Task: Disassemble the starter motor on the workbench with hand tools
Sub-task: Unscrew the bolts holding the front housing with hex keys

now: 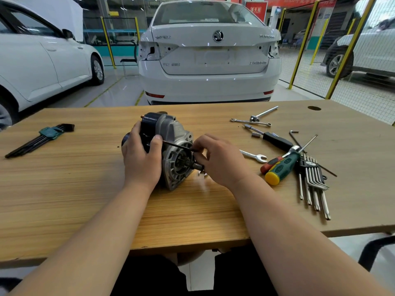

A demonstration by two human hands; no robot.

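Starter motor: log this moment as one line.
left hand: grips starter motor | right hand: pinches thin dark tool at front housing | housing: not yet off

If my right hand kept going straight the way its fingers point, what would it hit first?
Probably the silver end of the starter motor, right beside the right hand, which pinches a thin black key lying across it. Depth is uncertain.

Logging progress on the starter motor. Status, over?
Left hand grips starter motor on workbench. Right hand pinches thin dark tool at its front housing. Loose tools lie off right, nothing blocking.
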